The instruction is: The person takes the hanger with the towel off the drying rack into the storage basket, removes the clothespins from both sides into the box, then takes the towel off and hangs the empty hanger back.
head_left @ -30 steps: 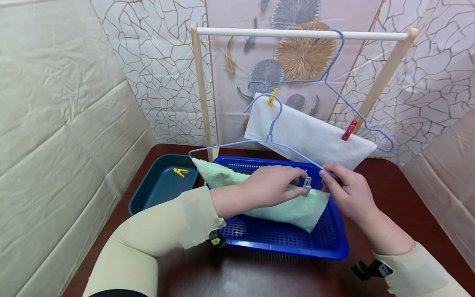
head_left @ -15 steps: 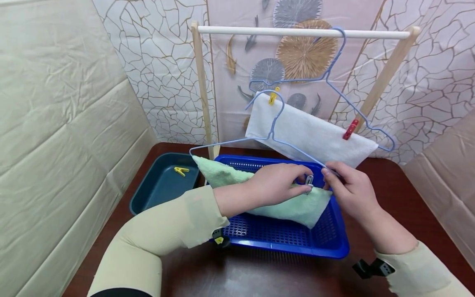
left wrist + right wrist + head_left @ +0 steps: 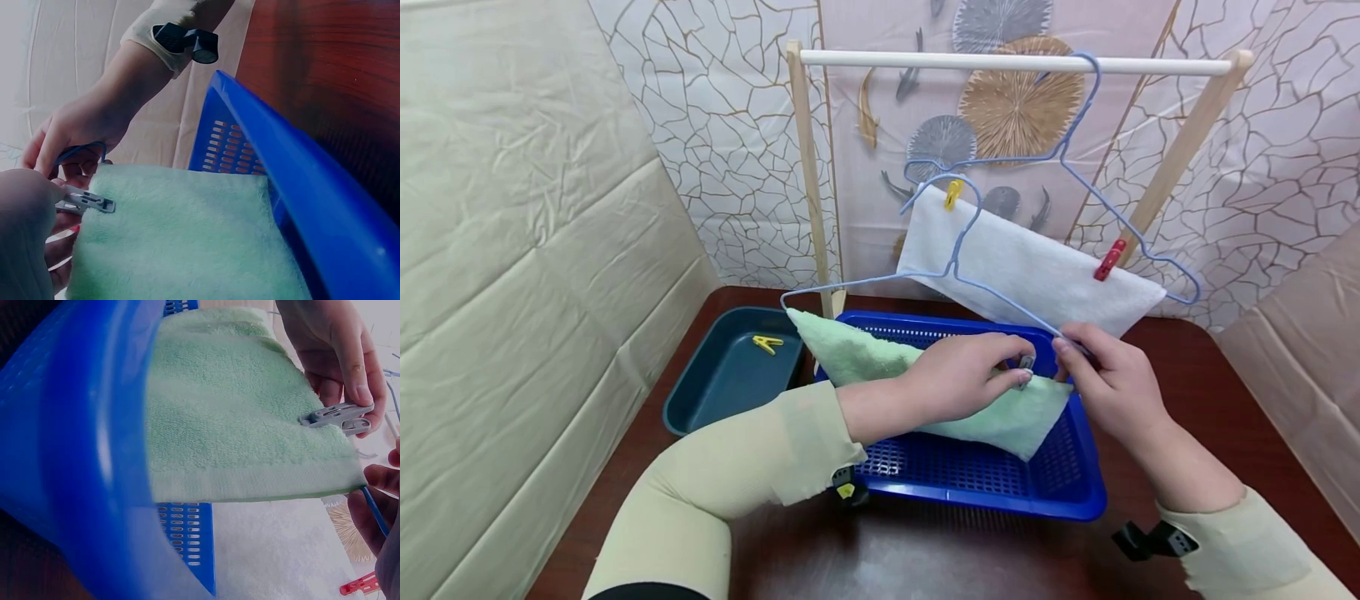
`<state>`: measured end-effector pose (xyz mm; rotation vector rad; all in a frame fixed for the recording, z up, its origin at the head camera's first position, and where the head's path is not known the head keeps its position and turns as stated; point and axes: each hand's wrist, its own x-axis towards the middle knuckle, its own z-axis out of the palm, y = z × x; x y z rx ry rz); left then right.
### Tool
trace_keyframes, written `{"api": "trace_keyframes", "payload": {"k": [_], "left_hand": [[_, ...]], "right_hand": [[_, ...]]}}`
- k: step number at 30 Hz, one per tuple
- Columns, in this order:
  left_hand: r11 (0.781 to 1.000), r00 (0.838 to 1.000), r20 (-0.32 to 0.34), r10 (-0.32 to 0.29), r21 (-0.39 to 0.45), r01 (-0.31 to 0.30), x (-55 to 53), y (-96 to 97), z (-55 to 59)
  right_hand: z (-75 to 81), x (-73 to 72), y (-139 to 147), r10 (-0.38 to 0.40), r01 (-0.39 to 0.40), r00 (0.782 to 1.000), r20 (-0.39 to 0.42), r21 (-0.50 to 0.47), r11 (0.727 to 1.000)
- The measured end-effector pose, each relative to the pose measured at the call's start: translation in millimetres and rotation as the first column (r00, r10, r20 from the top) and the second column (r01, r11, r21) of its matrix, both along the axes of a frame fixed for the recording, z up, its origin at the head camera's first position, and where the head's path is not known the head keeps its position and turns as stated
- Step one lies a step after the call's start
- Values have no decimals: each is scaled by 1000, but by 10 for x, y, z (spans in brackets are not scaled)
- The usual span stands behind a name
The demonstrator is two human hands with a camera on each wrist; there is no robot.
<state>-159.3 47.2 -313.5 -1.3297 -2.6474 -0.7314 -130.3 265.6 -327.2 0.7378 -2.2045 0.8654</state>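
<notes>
A light green towel (image 3: 857,350) is draped over the lower bar of a blue wire hanger (image 3: 958,265), above the blue basket (image 3: 970,497). My left hand (image 3: 958,379) pinches a grey clothespin (image 3: 337,415) between thumb and fingers; its jaws sit over the towel's folded top edge, as the right wrist view shows. Toward the hanger's right end, my right hand (image 3: 1112,379) grips the blue wire beside the towel's corner. In the left wrist view the clothespin (image 3: 94,201) overlaps the towel's edge close to the right hand's fingers.
Behind, a rack with a white bar (image 3: 925,59) bears another blue hanger (image 3: 1093,200). A white towel (image 3: 1022,258) hangs there with a yellow clothespin (image 3: 953,194) and a red clothespin (image 3: 1109,259). Left stands a dark teal tray (image 3: 681,400) holding a yellow clothespin (image 3: 767,344).
My left hand has shifted slightly right and its fingers have closed in around the grey clothespin, now largely covered in the head view. The held hanger has risen a little.
</notes>
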Motion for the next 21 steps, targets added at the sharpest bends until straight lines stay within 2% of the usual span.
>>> {"api": "trace_keyframes", "payload": {"k": [11,21], "left_hand": [[991,1000,5,-16,132,15,28,-18,-90],[982,999,51,-19,187,9,1,-26,-136]], "right_hand": [[-39,-14,-7,18,-18,1000,-5,-24,1000],[-59,-21,-7,19,-19,1000,0,-32,999]]}}
